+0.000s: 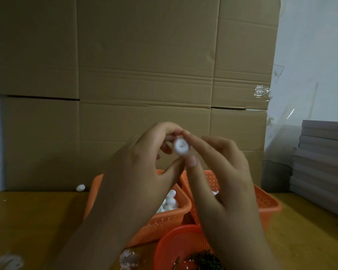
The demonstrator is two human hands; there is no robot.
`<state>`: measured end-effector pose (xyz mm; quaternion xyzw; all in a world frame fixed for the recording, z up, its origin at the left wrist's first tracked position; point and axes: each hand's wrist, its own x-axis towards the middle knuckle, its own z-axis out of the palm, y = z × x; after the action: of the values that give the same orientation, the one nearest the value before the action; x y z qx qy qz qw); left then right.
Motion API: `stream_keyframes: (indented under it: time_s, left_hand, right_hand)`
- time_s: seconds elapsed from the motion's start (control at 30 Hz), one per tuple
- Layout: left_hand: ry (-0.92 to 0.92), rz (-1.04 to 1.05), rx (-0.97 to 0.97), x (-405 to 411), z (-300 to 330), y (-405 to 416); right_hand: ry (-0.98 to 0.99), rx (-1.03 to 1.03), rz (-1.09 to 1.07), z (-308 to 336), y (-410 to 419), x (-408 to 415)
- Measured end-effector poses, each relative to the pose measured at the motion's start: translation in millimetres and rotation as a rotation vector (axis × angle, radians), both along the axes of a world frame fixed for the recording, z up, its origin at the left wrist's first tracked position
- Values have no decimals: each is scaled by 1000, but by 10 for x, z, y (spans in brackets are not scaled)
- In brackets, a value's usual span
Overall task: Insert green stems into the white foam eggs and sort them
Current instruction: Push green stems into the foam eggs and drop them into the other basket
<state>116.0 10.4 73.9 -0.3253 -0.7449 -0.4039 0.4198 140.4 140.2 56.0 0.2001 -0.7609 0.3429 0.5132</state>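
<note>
A white foam egg [181, 146] is held up in front of the cardboard, end-on to the camera. My left hand [144, 162] grips it between curled fingers above and thumb below. My right hand [219, 166] meets it from the right, thumb and forefinger pinched at the egg's edge; no green stem shows between them. Below, an orange basket [164, 223] holds several white eggs [169, 201]. A second orange basket [265, 201] stands to its right, its contents mostly hidden by my right hand. A round red basket [176, 248] at the front holds dark green stems [201, 261].
A large cardboard sheet [135, 84] stands upright behind the baskets. One loose egg [80, 188] lies at its foot on the wooden table [37, 221]. Grey flat boxes [324, 162] are stacked at the right. Crumpled plastic scraps [128, 259] lie at the front.
</note>
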Motion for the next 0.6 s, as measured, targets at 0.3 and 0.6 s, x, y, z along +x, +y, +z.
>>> stream_keyframes:
  time_s: [0.3, 0.6]
  left_hand:
    - [-121, -250, 177, -26, 1, -36]
    - [-117, -16, 36, -88, -65, -10]
  right_hand:
    - [-420, -429, 473, -10, 77, -20]
    - [-130, -140, 197, -2, 8, 82]
